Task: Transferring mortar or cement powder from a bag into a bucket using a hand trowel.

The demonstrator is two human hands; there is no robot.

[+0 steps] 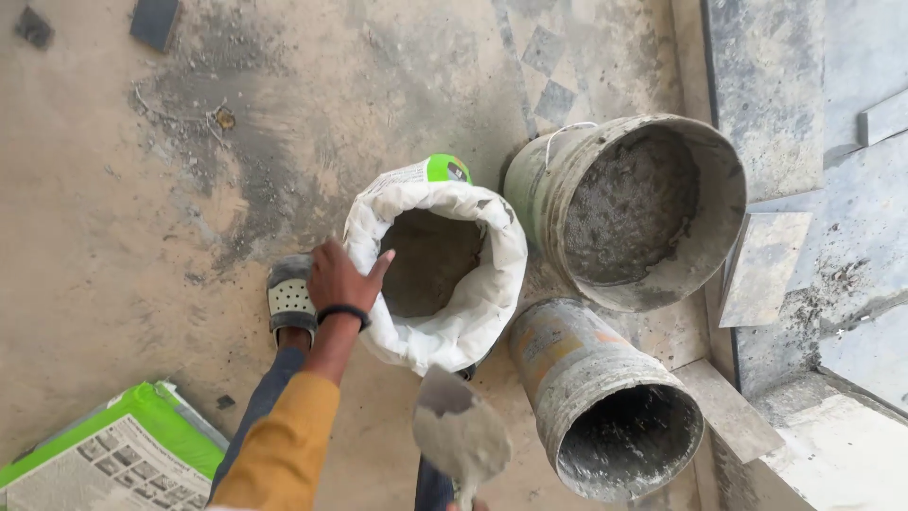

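We hold the rolled rim of the open white cement sack (445, 274) with our left hand (342, 279), grip pinching the edge. Our right hand (470, 505) is barely visible at the frame's bottom edge; its grip we cannot tell, though a trowel (461, 435) loaded with grey powder hovers below the sack, beside two mortar-caked buckets (636, 210) (605, 402). We judge scooping is underway; next calls for carrying the load level.

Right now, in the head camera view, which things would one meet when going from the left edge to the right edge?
Green and white bag lying flat → grey sandal → left hand → open white sack of powder → large grey bucket → stone slab piece.
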